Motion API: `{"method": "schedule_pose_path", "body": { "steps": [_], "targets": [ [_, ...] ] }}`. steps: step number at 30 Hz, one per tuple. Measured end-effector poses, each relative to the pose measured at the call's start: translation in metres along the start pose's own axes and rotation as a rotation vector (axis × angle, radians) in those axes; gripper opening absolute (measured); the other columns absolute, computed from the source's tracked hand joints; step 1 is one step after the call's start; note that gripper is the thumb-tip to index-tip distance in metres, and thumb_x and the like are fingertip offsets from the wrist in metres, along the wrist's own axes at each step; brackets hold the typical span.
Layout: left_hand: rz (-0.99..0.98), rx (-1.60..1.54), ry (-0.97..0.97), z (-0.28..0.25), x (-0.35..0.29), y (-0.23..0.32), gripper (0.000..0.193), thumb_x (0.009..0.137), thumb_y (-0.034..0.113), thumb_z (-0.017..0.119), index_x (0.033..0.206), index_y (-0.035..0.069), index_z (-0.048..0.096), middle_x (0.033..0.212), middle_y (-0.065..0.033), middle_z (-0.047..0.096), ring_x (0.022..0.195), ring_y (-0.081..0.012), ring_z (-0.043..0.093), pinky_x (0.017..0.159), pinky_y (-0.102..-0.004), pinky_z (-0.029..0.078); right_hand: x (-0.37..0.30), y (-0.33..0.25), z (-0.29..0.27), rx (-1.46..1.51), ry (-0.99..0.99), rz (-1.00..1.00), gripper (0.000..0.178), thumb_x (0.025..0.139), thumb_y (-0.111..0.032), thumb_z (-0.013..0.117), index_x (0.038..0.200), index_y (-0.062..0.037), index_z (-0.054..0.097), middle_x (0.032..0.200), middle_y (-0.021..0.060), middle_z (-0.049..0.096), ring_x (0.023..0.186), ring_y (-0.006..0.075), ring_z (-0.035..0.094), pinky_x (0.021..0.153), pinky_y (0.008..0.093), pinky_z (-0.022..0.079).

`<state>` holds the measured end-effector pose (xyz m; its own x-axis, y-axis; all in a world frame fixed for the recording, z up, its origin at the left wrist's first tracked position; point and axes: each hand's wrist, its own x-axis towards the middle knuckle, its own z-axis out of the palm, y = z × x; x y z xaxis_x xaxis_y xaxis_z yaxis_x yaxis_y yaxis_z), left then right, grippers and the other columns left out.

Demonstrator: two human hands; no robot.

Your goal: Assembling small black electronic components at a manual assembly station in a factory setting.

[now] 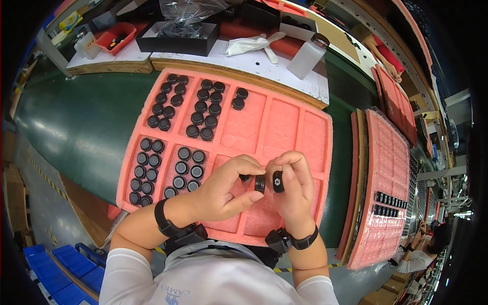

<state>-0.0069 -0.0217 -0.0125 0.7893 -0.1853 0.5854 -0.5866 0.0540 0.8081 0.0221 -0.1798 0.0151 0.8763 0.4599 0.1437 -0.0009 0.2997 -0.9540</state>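
My left hand (229,185) and my right hand (295,188) meet above the near part of a pink foam tray (284,124) with several long compartments. The left hand pinches a small black ring-shaped part (260,183) between thumb and fingers. Close beside it, the right hand grips a small black cap-like part (278,181). The two parts nearly touch. Many round black parts (175,170) fill the tray's left compartments in rows. Black bands sit on both wrists.
A green conveyor belt (81,127) runs under the tray. More pink trays (384,193) lie at the right. Behind are a white bench with a black box (178,38), a red bin (116,36), a white bottle (307,56) and gloves. Blue bins (56,269) stand lower left.
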Motion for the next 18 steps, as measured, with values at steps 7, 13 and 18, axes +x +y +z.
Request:
{"method": "schedule_pose_path", "body": {
  "steps": [7, 13, 18],
  "targets": [
    [-0.003, -0.081, 0.041, -0.001, 0.000, 0.000, 0.035, 0.085, 0.009, 0.061, 0.112, 0.002, 0.041, 0.101, -0.0108, 0.051, 0.088, -0.0173, 0.052, 0.076, -0.0283, 0.042, 0.001, 0.003, -0.007, -0.116, -0.085, -0.204, 0.028, 0.085, -0.014, 0.061, 0.106, -0.0023, 0.046, 0.081, 0.0035, 0.049, 0.071, 0.0098, 0.044, 0.064, 0.0225, 0.037],
    [-0.138, -0.207, 0.054, -0.003, -0.005, -0.003, 0.034, 0.086, 0.011, 0.059, 0.113, 0.002, 0.041, 0.101, -0.0075, 0.051, 0.087, -0.0131, 0.049, 0.076, -0.0264, 0.041, 0.006, -0.004, -0.007, -0.595, -0.085, -0.399, 0.029, 0.075, -0.003, 0.067, 0.100, -0.0011, 0.053, 0.089, 0.0095, 0.050, 0.078, 0.0180, 0.049, 0.070, 0.0273, 0.041],
    [-0.228, -0.277, 0.053, 0.000, 0.003, 0.002, 0.033, 0.089, 0.014, 0.056, 0.115, 0.001, 0.041, 0.102, -0.0055, 0.051, 0.088, -0.0107, 0.047, 0.077, -0.0247, 0.040, 0.008, -0.006, -0.015, -0.653, -0.079, -0.455, 0.025, 0.076, -0.006, 0.065, 0.098, 0.0008, 0.055, 0.092, 0.0113, 0.052, 0.083, 0.0194, 0.050, 0.076, 0.0292, 0.041]
  ]
}}
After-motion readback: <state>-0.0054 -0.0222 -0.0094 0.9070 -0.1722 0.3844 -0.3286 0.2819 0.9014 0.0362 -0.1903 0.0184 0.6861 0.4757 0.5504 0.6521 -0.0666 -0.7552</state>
